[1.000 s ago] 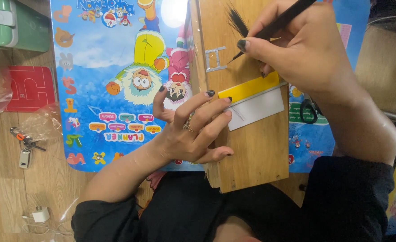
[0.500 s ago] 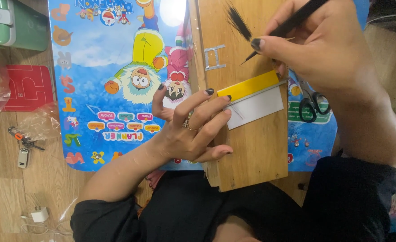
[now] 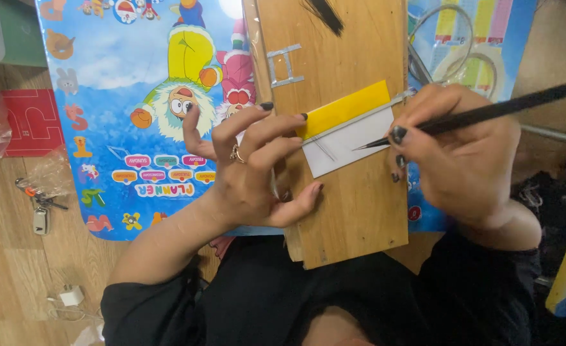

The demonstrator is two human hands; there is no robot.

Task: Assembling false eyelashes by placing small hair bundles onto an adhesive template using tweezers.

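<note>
We see the left hand (image 3: 257,170) flat on the board (image 3: 353,211), fingers spread wide, fingertips pinning the left end of the yellow strip (image 3: 345,107); nothing gripped. Forearm comes in from lower left. Right hand (image 3: 462,154) is closed around black tweezers (image 3: 475,115) in a pen-style hold, wrist bent, tip resting on the white card (image 3: 353,142) just below the strip. Thin dark lines near the tip, possibly hairs, too fine to tell. Board lies over a cartoon mat (image 3: 135,96). Keys (image 3: 38,204) on the floor, left.

Yellow-and-white strip (image 3: 345,127), black tweezers (image 3: 468,117), blue cartoon-patterned mat (image 3: 129,102).
</note>
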